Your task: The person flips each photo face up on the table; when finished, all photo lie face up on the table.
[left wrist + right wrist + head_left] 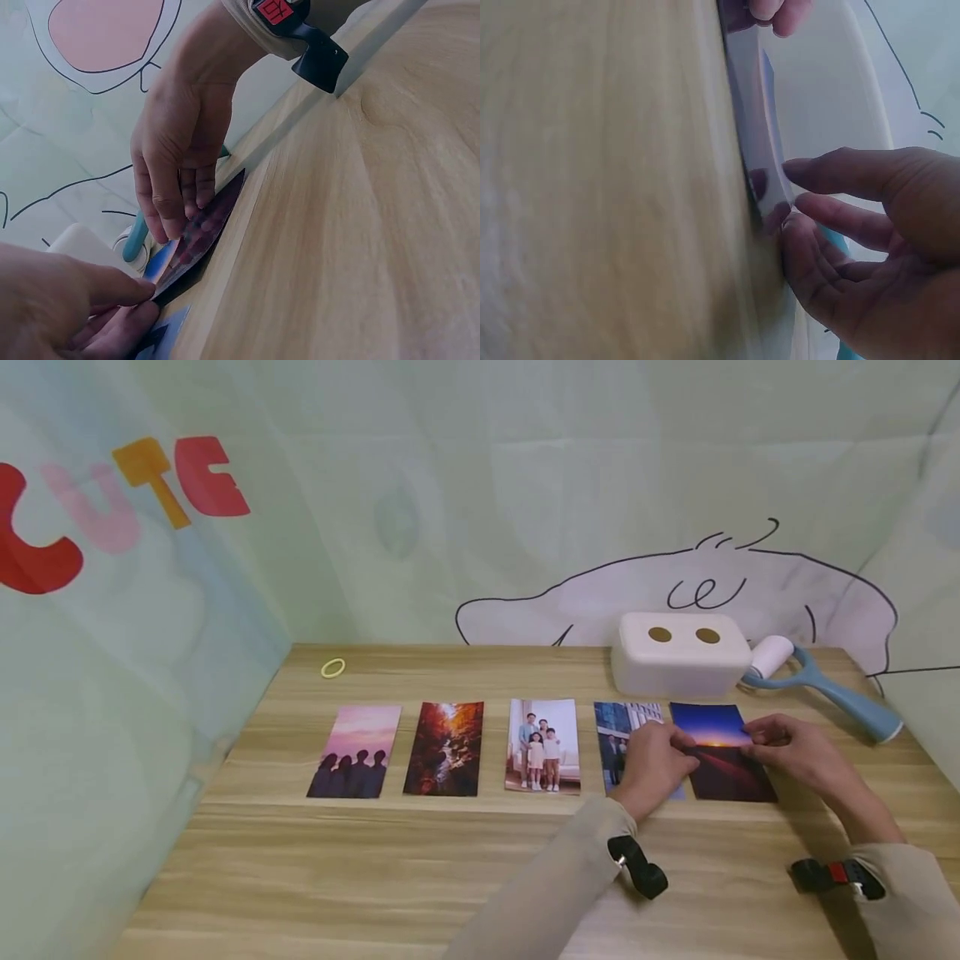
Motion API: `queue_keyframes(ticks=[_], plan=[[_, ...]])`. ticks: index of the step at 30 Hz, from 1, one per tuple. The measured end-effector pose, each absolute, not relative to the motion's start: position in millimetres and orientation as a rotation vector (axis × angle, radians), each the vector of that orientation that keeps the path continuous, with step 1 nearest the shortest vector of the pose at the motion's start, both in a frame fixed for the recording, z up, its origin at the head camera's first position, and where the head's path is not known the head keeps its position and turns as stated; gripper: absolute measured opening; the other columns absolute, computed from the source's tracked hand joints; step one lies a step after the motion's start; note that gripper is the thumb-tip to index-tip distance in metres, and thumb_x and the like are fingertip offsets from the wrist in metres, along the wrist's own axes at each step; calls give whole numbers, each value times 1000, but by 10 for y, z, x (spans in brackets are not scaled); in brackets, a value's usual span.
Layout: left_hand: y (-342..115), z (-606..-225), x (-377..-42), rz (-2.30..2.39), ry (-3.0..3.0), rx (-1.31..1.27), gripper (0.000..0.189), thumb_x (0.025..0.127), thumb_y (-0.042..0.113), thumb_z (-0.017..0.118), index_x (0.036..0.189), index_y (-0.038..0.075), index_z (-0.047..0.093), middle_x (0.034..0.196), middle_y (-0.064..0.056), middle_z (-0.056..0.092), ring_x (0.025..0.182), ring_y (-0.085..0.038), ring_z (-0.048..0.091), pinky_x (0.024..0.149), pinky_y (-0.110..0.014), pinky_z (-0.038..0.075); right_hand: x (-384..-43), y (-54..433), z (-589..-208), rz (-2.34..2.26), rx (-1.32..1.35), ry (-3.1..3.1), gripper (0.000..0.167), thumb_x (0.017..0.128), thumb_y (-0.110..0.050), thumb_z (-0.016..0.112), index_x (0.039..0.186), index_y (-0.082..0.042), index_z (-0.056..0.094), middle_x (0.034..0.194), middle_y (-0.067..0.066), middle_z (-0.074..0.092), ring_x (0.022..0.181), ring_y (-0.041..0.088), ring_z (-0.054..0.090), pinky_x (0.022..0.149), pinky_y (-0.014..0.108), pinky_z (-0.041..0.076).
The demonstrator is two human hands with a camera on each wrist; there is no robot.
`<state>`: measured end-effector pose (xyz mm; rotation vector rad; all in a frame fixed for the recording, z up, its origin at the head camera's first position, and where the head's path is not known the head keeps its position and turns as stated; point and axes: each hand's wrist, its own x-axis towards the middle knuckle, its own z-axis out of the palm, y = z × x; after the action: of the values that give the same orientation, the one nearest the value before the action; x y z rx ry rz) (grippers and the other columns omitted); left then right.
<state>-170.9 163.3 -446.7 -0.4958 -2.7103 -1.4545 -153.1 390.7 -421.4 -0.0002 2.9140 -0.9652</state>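
Observation:
My left hand (pixel 654 767) pinches the left edge of a sunset photo (pixel 716 727), the rightmost in a row of several photo cards. At its other long edge my right hand (pixel 797 750) holds the card between thumb and fingers. The left wrist view shows the sunset photo (pixel 201 244) tilted, one edge in the left hand's fingers (pixel 139 319). In the right wrist view, the right thumb and fingers (pixel 840 169) close around the card's edge (pixel 769 161). Partly hidden under my left hand lies a photo of people by buildings (pixel 617 739).
Farther left lie a family photo (pixel 543 735), an autumn stream photo (pixel 445 747) and a pink-sky silhouette photo (pixel 358 747). A cream box (pixel 678 664) with two holes and a blue-handled lint roller (pixel 847 693) stand behind. A yellow ring (pixel 333 668) lies at the back left.

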Motion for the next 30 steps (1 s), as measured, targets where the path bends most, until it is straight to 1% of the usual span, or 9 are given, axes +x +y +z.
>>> queue_keyframes(ticks=[5,9,13,16,18,21,25,28,30], plan=[[1610,-4393,-1660,-1495,-2642,-549,11,85,7,90,92,12,84,82,8,76,67,9,60,65,-4,43,-1496,3918,-4096,-1003,40,3072,37,102,-17,73,122,13,64,104,28,71,81,8,62,59,22,50],[1498,-4244,-1612,-1530,-2506,-650,7,92,7,84,97,10,83,89,6,74,77,8,59,70,-4,43,-1430,3926,-3921,-1019,126,3180,41,106,-27,68,124,10,65,109,31,70,74,-7,54,56,21,48],[1247,-4067,-1614,-1517,-2420,-736,7,96,8,78,103,7,81,97,2,75,86,2,64,75,-5,45,-1372,3893,-3770,-1003,159,3242,46,109,-31,62,130,10,60,121,36,64,92,27,68,65,23,43],[974,-3938,-1687,-1424,-2413,-761,12,98,11,76,109,6,79,103,-2,75,92,-7,68,79,-8,47,-1391,3869,-3681,-962,65,3306,46,110,-27,60,133,13,57,127,38,58,112,58,58,74,42,53],[760,-3852,-1758,-1336,-2434,-762,16,100,13,75,114,6,78,111,-4,75,101,-15,70,85,-13,50,-1431,3871,-3630,-927,-32,3346,47,110,-24,60,137,14,55,131,40,54,115,62,54,85,59,55],[418,-3730,-1875,-1160,-2501,-733,25,102,19,72,124,7,75,124,-7,75,113,-20,70,97,-23,52,-1500,3900,-3556,-861,-139,3384,52,111,-25,59,143,14,50,138,44,46,123,68,45,94,81,39],[-47,-3583,-2022,-947,-2599,-689,37,105,28,66,135,8,70,141,-8,67,110,-24,71,97,-33,55,-1593,3968,-3453,-773,-213,3420,62,111,-33,57,150,12,43,151,44,37,139,65,32,110,80,25],[-401,-3490,-2125,-813,-2631,-677,45,104,32,65,142,6,65,151,-13,59,125,-29,64,107,-40,51,-1659,4016,-3382,-701,-303,3456,66,111,-35,57,154,11,40,158,41,32,146,63,26,118,75,17],[-627,-3435,-2185,-700,-2634,-675,51,104,33,66,145,4,62,155,-16,55,142,-32,51,119,-43,40,-1702,4040,-3340,-630,-332,3474,70,111,-40,55,157,9,36,161,40,28,148,61,22,121,72,14]])
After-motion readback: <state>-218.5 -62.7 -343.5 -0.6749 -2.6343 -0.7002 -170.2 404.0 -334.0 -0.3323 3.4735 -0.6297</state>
